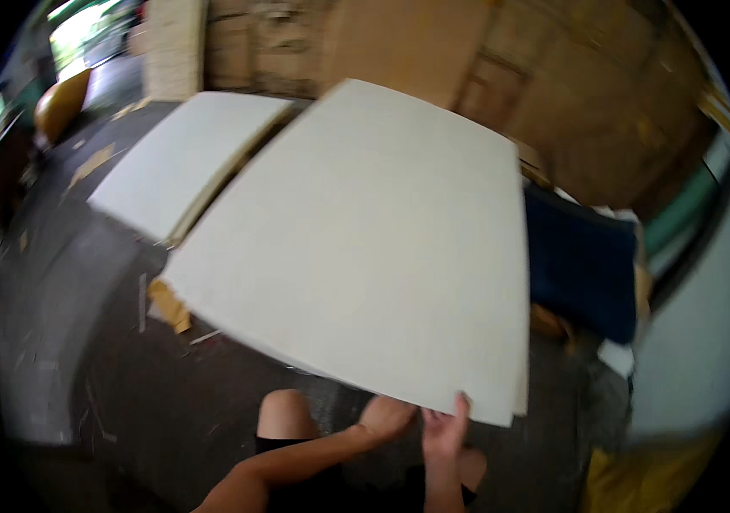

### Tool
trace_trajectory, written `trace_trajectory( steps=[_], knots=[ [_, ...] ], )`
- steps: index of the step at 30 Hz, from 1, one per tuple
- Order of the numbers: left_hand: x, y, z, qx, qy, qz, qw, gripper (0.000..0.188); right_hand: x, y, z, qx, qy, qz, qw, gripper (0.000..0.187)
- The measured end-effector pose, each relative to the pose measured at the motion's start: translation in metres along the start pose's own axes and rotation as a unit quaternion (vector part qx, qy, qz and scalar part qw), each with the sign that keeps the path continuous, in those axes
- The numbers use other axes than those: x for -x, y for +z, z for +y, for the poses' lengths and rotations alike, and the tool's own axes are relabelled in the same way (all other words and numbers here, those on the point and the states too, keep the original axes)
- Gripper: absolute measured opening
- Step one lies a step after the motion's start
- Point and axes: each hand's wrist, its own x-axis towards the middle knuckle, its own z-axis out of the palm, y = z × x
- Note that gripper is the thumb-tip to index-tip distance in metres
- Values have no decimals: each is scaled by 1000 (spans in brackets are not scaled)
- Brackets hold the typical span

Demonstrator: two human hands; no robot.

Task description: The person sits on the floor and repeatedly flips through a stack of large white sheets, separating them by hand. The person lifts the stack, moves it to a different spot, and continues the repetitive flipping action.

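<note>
A large white sheet (365, 231) spreads across the middle, tilted toward me, with its near edge just beyond my knees. My right hand (444, 434) grips this near edge close to the right corner, thumb on top and fingers against the edge. Just to its left, my left hand (388, 417) is bent in at the same edge; its fingers are hidden, so their grip does not show. A second layer peeks out along the sheet's right side, near the corner.
Another white stack (198, 158) lies at the far left on the dark floor (211, 385). To the right sits a dark blue panel (583, 261). Brown boards (399, 47) stand behind. Torn cardboard (168, 306) lies by the left corner; yellow material (651, 474) is lower right.
</note>
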Motion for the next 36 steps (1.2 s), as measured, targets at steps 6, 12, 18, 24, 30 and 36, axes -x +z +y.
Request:
trace_trajectory(
  steps=[6,12,18,24,30,36],
  knots=[
    [-30,1,26,-2,144,-25,989,30,17,41,-53,25,35,-130,991,55],
    [-104,23,-27,41,139,-74,987,36,-2,-15,-59,126,7,-332,935,61],
    [-112,-25,-7,47,146,-224,963,38,-2,-132,-105,382,-88,-61,918,31],
    [-156,-82,41,283,62,-277,916,67,-62,-138,-134,653,-190,1,733,49],
    [-178,-121,24,271,72,-293,914,53,-45,-69,-161,561,-224,-39,796,49],
    [-184,-121,28,97,198,-309,925,35,-79,-61,-113,165,-107,-37,980,43]
  ],
)
